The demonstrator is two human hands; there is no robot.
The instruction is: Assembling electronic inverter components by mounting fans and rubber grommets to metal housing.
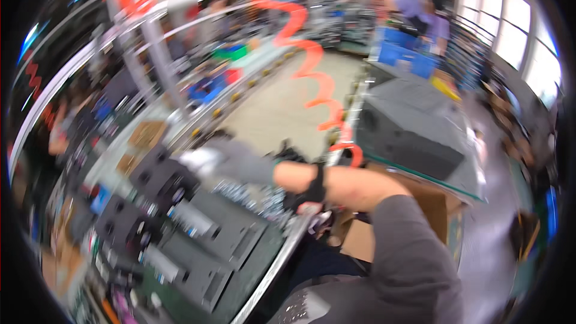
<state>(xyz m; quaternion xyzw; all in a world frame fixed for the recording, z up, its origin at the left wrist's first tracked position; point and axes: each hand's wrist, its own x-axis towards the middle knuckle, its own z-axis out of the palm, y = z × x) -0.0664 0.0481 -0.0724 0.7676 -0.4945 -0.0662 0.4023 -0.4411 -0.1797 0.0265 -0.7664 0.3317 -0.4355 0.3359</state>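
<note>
My right arm reaches across the bench (264, 285) to the left, with a dark strap on the wrist. My right hand (210, 161), in a grey and white glove, is smeared by motion. It is just beyond a dark grey slotted metal part (231, 234) and near a black block with round holes (159, 174). A second slotted part (195, 276) lies nearer, next to another black block (120, 222). Beside my forearm is a heap of small shiny metal pieces (258, 201). Whether my right fingers hold anything is hidden by blur. My left hand is not in view.
An orange coiled hose (312, 60) hangs down near my arm. To the right stands a large dark grey panel (414, 123) on a glass-edged table. Blue bins (405, 54) and a person (429, 18) are farther back. Cardboard pieces (147, 135) lie left of my hand.
</note>
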